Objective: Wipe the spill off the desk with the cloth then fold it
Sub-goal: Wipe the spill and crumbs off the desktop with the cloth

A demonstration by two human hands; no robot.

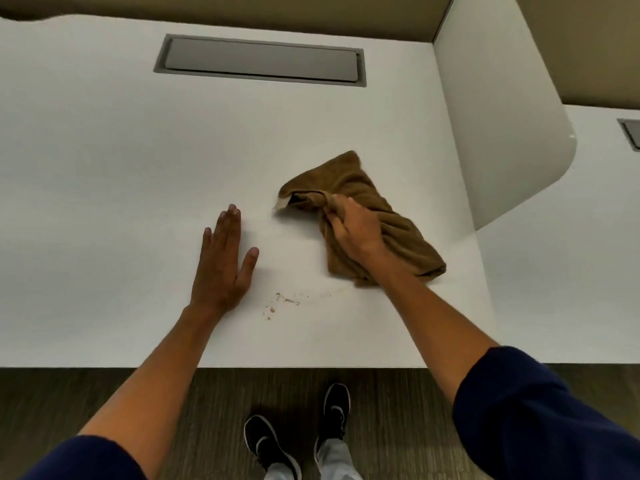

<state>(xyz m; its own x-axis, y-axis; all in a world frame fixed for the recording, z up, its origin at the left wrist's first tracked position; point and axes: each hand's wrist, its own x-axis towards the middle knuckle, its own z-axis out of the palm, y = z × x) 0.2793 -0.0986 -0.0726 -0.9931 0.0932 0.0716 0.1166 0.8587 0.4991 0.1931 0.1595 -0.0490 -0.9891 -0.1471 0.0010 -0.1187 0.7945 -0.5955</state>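
Note:
A crumpled brown cloth (pixel 391 220) lies on the white desk (pixel 121 150), right of centre. My right hand (pixel 353 230) grips a bunched part of it and presses it to the desk. My left hand (pixel 221 268) rests flat on the desk, fingers together and extended, holding nothing, to the left of the cloth. A small scatter of brown crumbs and a faint smear, the spill (pixel 284 301), sits between my forearms, nearer the front edge than both hands.
A grey recessed cable hatch (pixel 259 59) is set into the desk's far side. A white divider panel (pixel 498 109) stands along the right side. The desk's front edge runs above dark carpet, where my black shoes (pixel 298 431) show.

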